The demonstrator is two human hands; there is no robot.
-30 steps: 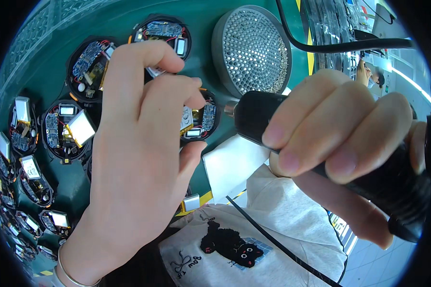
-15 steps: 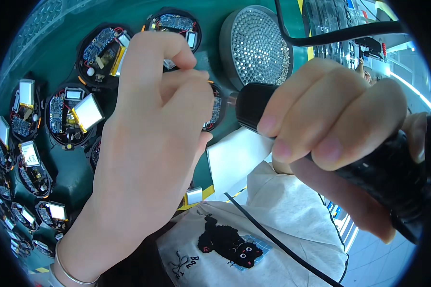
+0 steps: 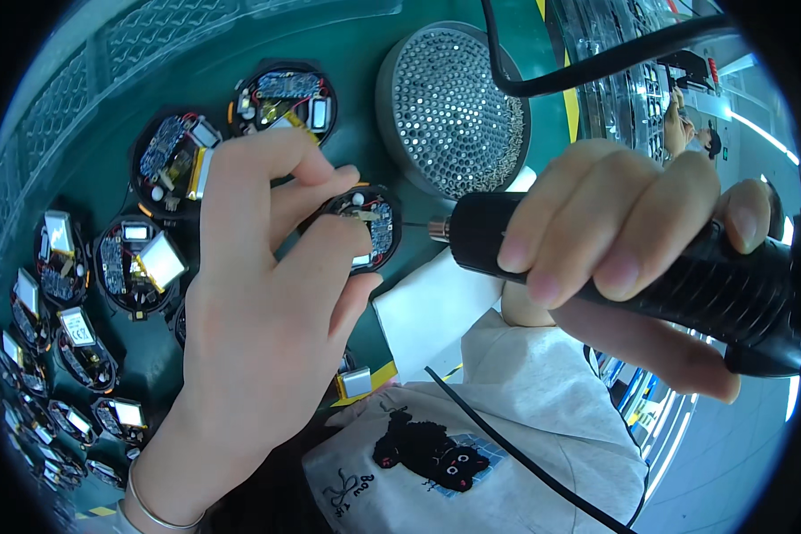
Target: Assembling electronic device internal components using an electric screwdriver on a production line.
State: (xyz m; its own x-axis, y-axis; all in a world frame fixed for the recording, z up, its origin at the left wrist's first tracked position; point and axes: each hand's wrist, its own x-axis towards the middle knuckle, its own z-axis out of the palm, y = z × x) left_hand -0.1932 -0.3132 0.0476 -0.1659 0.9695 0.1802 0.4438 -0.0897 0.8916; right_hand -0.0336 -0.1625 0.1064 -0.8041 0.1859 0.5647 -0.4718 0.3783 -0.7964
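Screwdriver (image 3: pixel 685 289), black and thick-bodied, lies in the closed grip of the right hand (image 3: pixel 610 222); its rear end runs into the dark rim of the view and cannot be made out. From its metal nose (image 3: pixel 438 230) a thin bit (image 3: pixel 415 224) points left at the edge of a round black unit (image 3: pixel 383 227) with a circuit board. Whether the bit touches that edge is too fine to tell. The left hand (image 3: pixel 262 285) has its fingers curled about the unit, gripping it above the green mat (image 3: pixel 276 31); fingers and thumb cover its left part, and whether it rests on the mat cannot be seen. Just beyond, a round grey dish (image 3: pixel 386 116) carries a dotted grid of shiny bits, too small to tell apart singly. Similar units (image 3: pixel 113 262) spread to the left, the farthest squeezed and blurred at the fisheye edge; one peeks out beside the left hand, mostly covered. A white sheet (image 3: pixel 436 311) lies near the unit, its lower end meeting a pale garment (image 3: pixel 552 383). At far right, a co-worker (image 3: pixel 685 129) is small and partly cut off.
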